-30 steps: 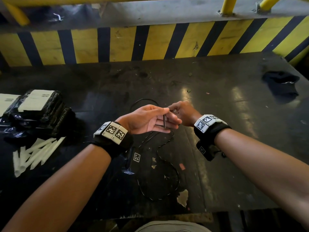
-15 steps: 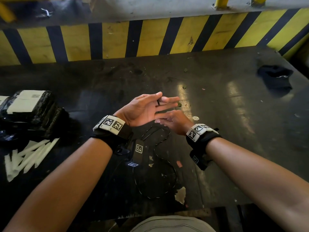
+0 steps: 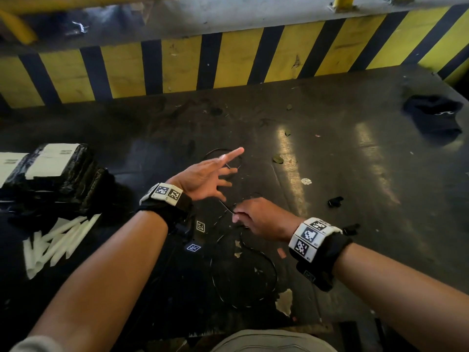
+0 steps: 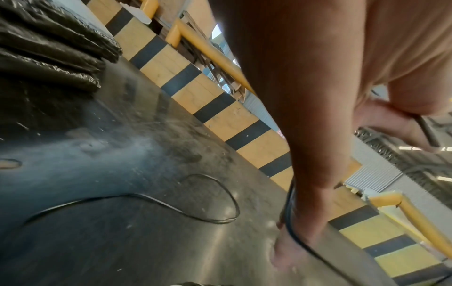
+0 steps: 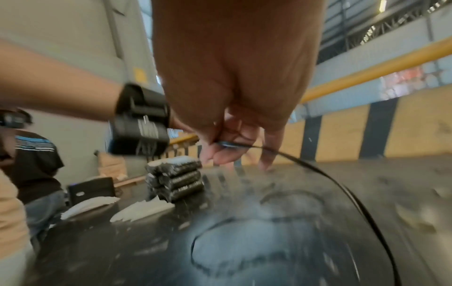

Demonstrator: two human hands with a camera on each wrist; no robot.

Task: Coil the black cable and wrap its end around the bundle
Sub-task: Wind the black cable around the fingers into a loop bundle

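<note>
A thin black cable (image 3: 275,271) lies in loose loops on the dark table (image 3: 330,161), one loop near my body and one past my left hand (image 3: 210,174). That hand hovers above the table with its fingers spread. In the left wrist view its thumb presses the black cable (image 4: 425,133) against a finger, and another strand runs along the little finger. My right hand (image 3: 234,213) sits lower and nearer to me, pinching the cable between thumb and fingertips. The right wrist view shows the black cable (image 5: 318,170) sweeping from that pinch down to the right.
Black wrapped packs with white labels (image 3: 50,174) are stacked at the left, with white strips (image 3: 55,240) in front of them. A black cloth (image 3: 434,115) lies at the far right. A yellow-and-black striped barrier (image 3: 228,59) bounds the table's far side. A person (image 5: 31,164) sits beyond the left edge.
My hands have drawn apart. The left hand has moved away from me with its fingers spread wide, and the right hand has pulled a strand of cable down towards me.
</note>
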